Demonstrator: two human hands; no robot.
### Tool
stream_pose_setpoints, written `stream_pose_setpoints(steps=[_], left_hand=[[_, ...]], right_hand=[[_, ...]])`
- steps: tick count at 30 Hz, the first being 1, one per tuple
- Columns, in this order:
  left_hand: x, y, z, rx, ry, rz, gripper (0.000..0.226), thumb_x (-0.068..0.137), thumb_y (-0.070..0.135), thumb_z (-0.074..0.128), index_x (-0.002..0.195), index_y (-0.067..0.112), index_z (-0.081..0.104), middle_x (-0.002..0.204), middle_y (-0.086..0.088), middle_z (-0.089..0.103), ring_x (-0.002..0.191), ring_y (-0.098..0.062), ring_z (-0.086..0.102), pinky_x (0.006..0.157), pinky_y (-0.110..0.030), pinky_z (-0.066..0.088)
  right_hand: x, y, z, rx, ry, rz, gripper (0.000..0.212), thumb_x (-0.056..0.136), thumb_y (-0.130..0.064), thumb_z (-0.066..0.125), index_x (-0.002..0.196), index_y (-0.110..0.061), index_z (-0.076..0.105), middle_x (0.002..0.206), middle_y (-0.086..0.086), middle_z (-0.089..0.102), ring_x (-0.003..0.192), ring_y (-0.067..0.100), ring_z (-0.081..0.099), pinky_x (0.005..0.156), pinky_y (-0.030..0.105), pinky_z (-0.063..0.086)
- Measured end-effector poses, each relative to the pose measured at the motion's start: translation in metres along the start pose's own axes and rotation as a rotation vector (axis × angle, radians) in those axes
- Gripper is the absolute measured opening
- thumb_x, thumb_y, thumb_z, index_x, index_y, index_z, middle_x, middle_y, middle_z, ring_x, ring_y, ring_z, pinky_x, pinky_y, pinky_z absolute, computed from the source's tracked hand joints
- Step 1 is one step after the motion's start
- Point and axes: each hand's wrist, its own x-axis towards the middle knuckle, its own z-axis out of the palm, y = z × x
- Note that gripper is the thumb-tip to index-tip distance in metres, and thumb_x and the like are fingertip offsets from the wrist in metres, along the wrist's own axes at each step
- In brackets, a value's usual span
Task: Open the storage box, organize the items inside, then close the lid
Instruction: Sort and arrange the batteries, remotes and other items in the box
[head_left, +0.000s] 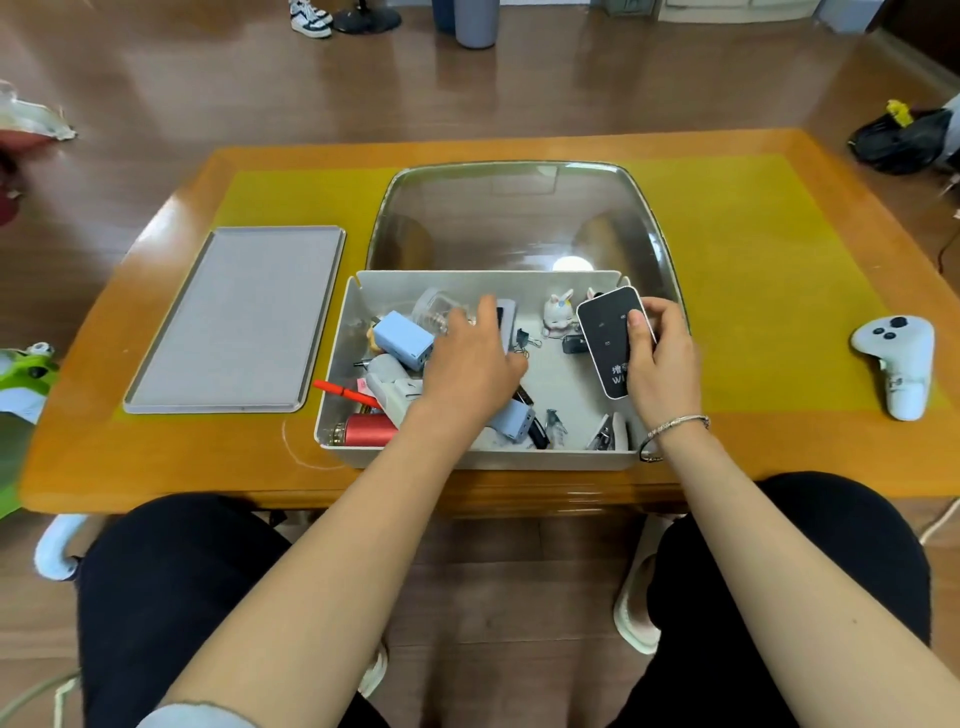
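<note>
Inside the open storage box (337, 364), near the table's front edge, your left hand (470, 358) reaches down among loose items with fingers stretched flat toward a grey device with a dark screen (505, 312) near the back wall; I judge it touching rather than gripping, though the fingertips are partly hidden. Your right hand (662, 353) holds a black rounded device with white lettering (608, 340), tilted above the box's right side, thumb pressed on its face and fingers curled behind it.

The risks from here, as I see them: the left forearm crosses low over the blue charger block (402, 340), the white tool (395, 382) and the red cylinder (366, 430), so pulling back carelessly could drag or scatter them. The clear glass piece (434, 309) beside your fingers could tip or be knocked. The small rabbit figurine (558, 314) stands just left of the black device and could topple if you lower it blind. The transparent lid (519, 218) stands open behind the box; a bump to the box could bring it down on your hands.
</note>
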Motion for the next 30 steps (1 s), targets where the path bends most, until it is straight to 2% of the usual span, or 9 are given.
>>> stream_pose_setpoints(steps=[2, 4, 7, 10, 14, 17, 21, 25, 30], left_hand=[[-0.009, -0.009, -0.004, 0.187, -0.031, -0.048, 0.048, 0.093, 0.03, 0.05, 0.137, 0.02, 0.035, 0.135, -0.019, 0.035, 0.111, -0.039, 0.047, 0.081, -0.04, 0.04], [-0.017, -0.012, -0.003, 0.418, -0.026, -0.063, 0.038, 0.092, 0.028, 0.05, 0.129, 0.018, 0.046, 0.139, -0.015, 0.032, 0.12, -0.035, 0.039, 0.091, -0.04, 0.036], [-0.019, -0.009, 0.001, 0.504, 0.012, -0.041, 0.039, 0.089, 0.025, 0.052, 0.126, 0.014, 0.05, 0.141, -0.013, 0.031, 0.125, -0.033, 0.032, 0.1, -0.042, 0.029], [-0.012, 0.002, 0.008, 0.441, 0.014, 0.174, 0.043, 0.091, 0.03, 0.051, 0.131, 0.015, 0.048, 0.146, -0.01, 0.032, 0.131, -0.032, 0.029, 0.105, -0.047, 0.024], [-0.001, 0.018, 0.026, 0.319, -0.363, 0.538, 0.048, 0.095, 0.043, 0.049, 0.141, 0.029, 0.041, 0.15, -0.004, 0.036, 0.139, -0.026, 0.028, 0.113, -0.051, 0.017], [0.005, 0.03, 0.043, 0.371, -0.457, 0.67, 0.051, 0.093, 0.05, 0.052, 0.141, 0.034, 0.042, 0.145, -0.002, 0.042, 0.133, -0.027, 0.037, 0.11, -0.05, 0.026], [0.014, 0.04, 0.05, 0.354, -0.523, 0.699, 0.05, 0.09, 0.045, 0.058, 0.138, 0.039, 0.045, 0.136, -0.002, 0.049, 0.123, -0.028, 0.046, 0.101, -0.046, 0.034], [0.017, 0.032, 0.051, 0.388, -0.484, 0.716, 0.049, 0.087, 0.045, 0.061, 0.132, 0.031, 0.048, 0.129, -0.004, 0.051, 0.117, -0.029, 0.049, 0.099, -0.045, 0.036], [0.014, 0.018, 0.055, 0.343, -0.395, 0.688, 0.041, 0.086, 0.049, 0.061, 0.11, 0.02, 0.046, 0.112, -0.004, 0.059, 0.106, -0.028, 0.052, 0.091, -0.043, 0.034]], right_hand=[[0.001, 0.0, 0.0, 0.021, 0.001, 0.006, 0.025, 0.099, -0.026, 0.043, 0.114, -0.009, 0.053, 0.094, -0.007, 0.057, 0.082, 0.011, 0.055, 0.066, 0.023, 0.04], [0.001, 0.001, 0.0, 0.034, 0.009, 0.006, 0.024, 0.099, -0.026, 0.043, 0.114, -0.009, 0.053, 0.092, -0.007, 0.058, 0.081, 0.012, 0.054, 0.065, 0.022, 0.037], [0.0, 0.001, 0.0, 0.036, 0.008, 0.001, 0.025, 0.099, -0.026, 0.043, 0.114, -0.009, 0.053, 0.09, -0.008, 0.058, 0.08, 0.012, 0.054, 0.066, 0.024, 0.039], [0.0, 0.001, -0.001, 0.038, 0.011, -0.001, 0.025, 0.099, -0.025, 0.043, 0.114, -0.008, 0.054, 0.09, -0.007, 0.058, 0.079, 0.013, 0.054, 0.066, 0.026, 0.04], [0.001, 0.001, -0.001, 0.045, 0.017, -0.007, 0.026, 0.099, -0.025, 0.042, 0.114, -0.007, 0.053, 0.094, -0.004, 0.059, 0.081, 0.014, 0.055, 0.065, 0.021, 0.04], [0.001, 0.001, 0.0, 0.031, 0.022, -0.018, 0.026, 0.099, -0.024, 0.043, 0.114, -0.006, 0.053, 0.094, -0.004, 0.058, 0.077, 0.01, 0.054, 0.058, 0.007, 0.035], [0.002, 0.002, 0.001, 0.021, 0.01, -0.018, 0.026, 0.099, -0.024, 0.043, 0.114, -0.006, 0.053, 0.096, -0.005, 0.058, 0.082, 0.011, 0.055, 0.058, 0.005, 0.035], [0.003, 0.002, 0.001, 0.01, 0.009, -0.006, 0.027, 0.099, -0.026, 0.042, 0.115, -0.007, 0.052, 0.099, -0.002, 0.06, 0.083, 0.011, 0.055, 0.058, 0.001, 0.037], [0.002, 0.004, 0.002, -0.006, 0.008, -0.012, 0.028, 0.099, -0.026, 0.042, 0.116, -0.006, 0.052, 0.103, 0.005, 0.063, 0.085, 0.012, 0.055, 0.057, -0.001, 0.036]])
